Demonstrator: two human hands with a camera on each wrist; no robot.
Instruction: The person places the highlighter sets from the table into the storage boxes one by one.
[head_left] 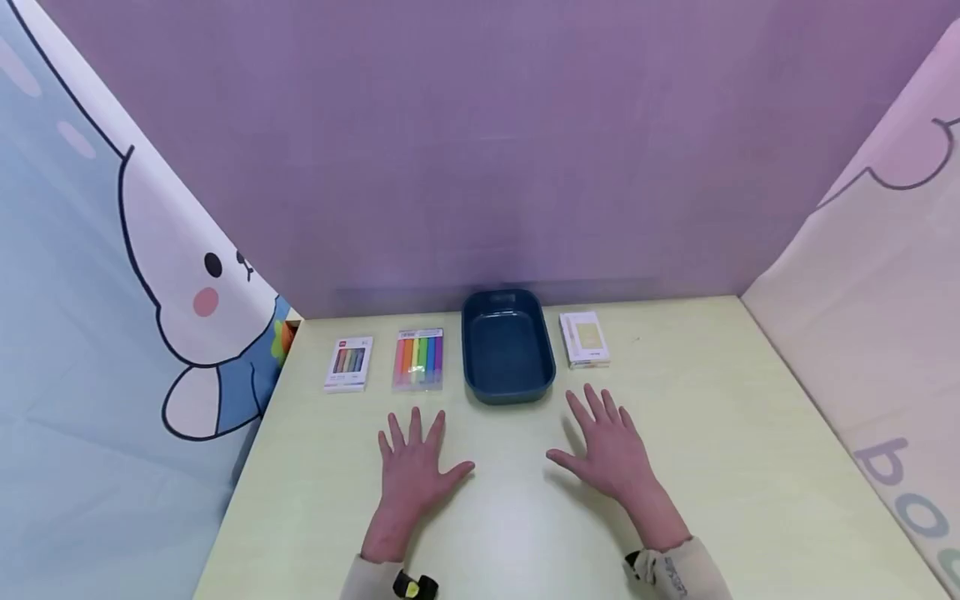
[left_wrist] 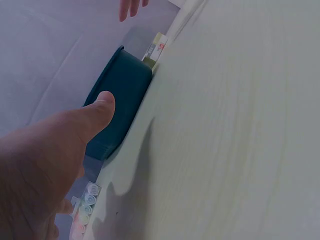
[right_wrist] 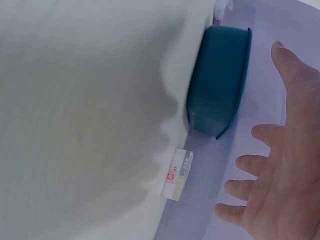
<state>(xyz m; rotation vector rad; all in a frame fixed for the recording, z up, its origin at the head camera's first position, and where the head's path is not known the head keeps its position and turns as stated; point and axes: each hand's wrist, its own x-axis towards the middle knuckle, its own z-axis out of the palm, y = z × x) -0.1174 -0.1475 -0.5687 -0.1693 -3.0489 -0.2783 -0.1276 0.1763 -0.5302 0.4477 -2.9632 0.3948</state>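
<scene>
L hand [head_left: 412, 479] & R hand [head_left: 613, 458] over bench [head_left: 510, 533], fingers spread on both.
Head view: dark-blue tray [head_left: 507, 358] just below ctr; marker pack [head_left: 418, 360] & crayon box [head_left: 348, 364] lower left of ctr, white-and-yellow box [head_left: 585, 340] lower right.

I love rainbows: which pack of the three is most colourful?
The clear pack immediately left of the tray: rainbow strips fill it; the leftmost box and rightmost box are mainly white.
</scene>
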